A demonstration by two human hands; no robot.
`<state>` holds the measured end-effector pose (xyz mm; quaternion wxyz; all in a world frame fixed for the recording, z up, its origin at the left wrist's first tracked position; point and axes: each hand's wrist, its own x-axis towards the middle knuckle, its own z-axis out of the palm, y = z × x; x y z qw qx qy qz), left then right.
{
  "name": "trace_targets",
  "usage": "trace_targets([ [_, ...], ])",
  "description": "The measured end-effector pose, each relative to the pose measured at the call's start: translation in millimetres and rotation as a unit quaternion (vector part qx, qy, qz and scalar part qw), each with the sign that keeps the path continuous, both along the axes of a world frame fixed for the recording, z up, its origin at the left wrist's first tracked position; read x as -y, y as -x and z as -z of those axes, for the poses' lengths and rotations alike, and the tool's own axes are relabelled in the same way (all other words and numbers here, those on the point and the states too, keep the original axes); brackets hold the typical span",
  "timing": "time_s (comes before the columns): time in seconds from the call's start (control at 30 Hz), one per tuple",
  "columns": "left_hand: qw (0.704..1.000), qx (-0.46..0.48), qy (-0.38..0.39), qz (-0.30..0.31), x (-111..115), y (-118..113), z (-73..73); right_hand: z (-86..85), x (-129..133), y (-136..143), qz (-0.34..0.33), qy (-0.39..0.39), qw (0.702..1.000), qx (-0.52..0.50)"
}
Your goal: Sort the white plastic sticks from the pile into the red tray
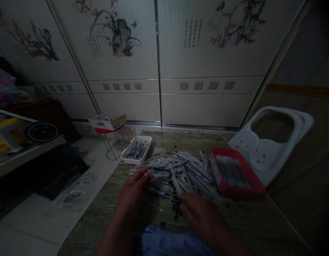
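Observation:
A loose heap of slim, clear pen-like tubes (177, 174), some with dark cores, is spread over the table in front of me. My left hand (135, 185) is at the heap's left edge, thumb and forefinger pressed together; what is between them is too dark to name. On the near side, my right hand (200, 215) has curled fingers by the tube ends. A shiny slim tube (161, 194) runs toward its fingertips, but I cannot tell whether they grip it. Small black pieces, perhaps caps (176, 210), are scattered between the hands.
A white tray (123, 160) with dark slim sticks stands behind the heap at left. To the right is a red tray (220, 186) full of clear tubes, beside a white folding chair (276, 149). An open box sits on a red stool (108, 130) beyond the table (95, 217).

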<state>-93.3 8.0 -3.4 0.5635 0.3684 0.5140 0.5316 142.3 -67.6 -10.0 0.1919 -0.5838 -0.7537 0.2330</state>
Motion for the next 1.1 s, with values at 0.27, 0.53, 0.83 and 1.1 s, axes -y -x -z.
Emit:
trace_targets([
  [0.27,0.992,0.099,0.013,-0.079,-7,-1,3.8,0.9,-2,9,-0.002,-0.017,0.999,0.034],
  [0.53,0.986,0.120,0.012,-0.114,-7,1,3.2,4.0,-3,12,0.011,-0.017,0.998,0.053],
  [0.83,0.988,0.115,0.008,-0.104,-7,-1,7.4,10.8,-9,-2,0.069,-0.027,0.997,0.024],
  [1.1,0.988,0.122,0.002,-0.099,-9,-2,7.6,8.0,-15,-6,0.136,-0.009,0.990,0.035],
])
